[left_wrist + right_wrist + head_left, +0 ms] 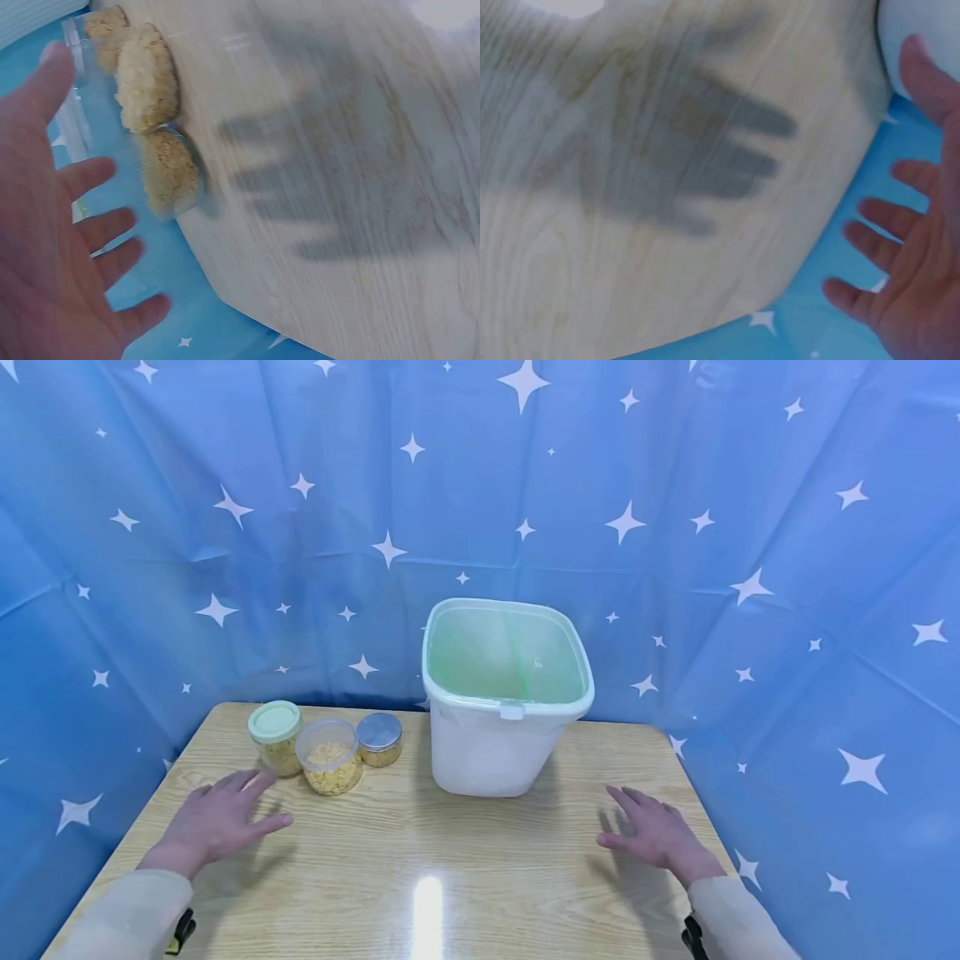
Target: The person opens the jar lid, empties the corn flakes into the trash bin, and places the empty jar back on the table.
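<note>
My left hand [213,820] hovers over the left side of the table with its fingers spread and nothing in it. Just beyond its fingertips stand a jar with a pale green lid [275,721], a clear round tub of yellowish flakes [332,774] whose top shows the flakes inside, and a small jar with a grey-blue lid [379,732]. My right hand [654,832] is held above the table's right side, fingers apart, holding nothing. Between the hands, farther back, a large white bin [487,760] stands upright with an open top and a greenish interior.
The wooden table [495,852] has angled sides and a bright light reflection [427,910] near the front. Behind and beside it hangs a blue curtain [480,485] with white stars, close to the bin's back.
</note>
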### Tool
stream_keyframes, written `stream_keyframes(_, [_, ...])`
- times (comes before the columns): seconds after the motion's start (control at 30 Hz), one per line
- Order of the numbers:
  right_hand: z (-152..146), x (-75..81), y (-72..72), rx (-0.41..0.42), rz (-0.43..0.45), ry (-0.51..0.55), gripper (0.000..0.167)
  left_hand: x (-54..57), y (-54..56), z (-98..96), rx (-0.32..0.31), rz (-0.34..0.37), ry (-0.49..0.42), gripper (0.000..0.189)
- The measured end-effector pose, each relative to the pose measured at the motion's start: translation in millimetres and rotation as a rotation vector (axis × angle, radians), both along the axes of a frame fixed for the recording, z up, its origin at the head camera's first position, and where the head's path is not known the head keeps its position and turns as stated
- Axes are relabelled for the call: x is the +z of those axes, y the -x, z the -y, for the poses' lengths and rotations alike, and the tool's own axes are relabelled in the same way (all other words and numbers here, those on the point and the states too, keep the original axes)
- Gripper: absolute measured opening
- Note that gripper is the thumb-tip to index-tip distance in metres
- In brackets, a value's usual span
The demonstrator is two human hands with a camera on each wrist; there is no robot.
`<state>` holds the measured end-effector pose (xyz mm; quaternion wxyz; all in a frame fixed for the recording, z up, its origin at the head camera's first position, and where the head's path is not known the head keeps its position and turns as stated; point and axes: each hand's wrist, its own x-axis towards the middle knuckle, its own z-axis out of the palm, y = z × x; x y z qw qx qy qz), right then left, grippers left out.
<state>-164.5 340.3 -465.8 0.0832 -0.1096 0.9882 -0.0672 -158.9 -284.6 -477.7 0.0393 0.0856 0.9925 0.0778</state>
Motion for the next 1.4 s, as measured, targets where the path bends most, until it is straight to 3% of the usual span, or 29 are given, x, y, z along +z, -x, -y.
stream_keyframes(0.2, [11.9,7.8,5.3,0.032,0.199,0.114,0.066,9.0,3.6,-3.0,-0.024,0.148,-0.107,0.089])
stream_keyframes(0.43, [32.2,7.4,7.0,0.103,0.277,0.203,0.055,12.8,15.0,-7.0,-0.02,0.223,-0.281,0.071])
stream_keyframes(0.67, [56.7,6.7,8.9,0.121,0.297,0.234,0.055,3.5,20.9,-13.1,0.056,0.278,-0.483,0.071])
stream_keyframes(0.83, [76.2,3.0,11.0,0.154,0.306,0.254,0.053,-8.3,21.8,-20.2,0.114,0.336,-0.543,0.079])
stream_keyframes(1.13, [116.2,0.1,12.6,0.243,0.309,0.264,0.048,-23.7,31.3,-41.9,0.241,0.317,-0.598,0.082])
stream_keyframes(1.4, [156.6,-1.6,15.9,0.341,0.282,0.175,0.051,-31.5,41.8,-56.8,0.287,0.298,-0.739,0.086])
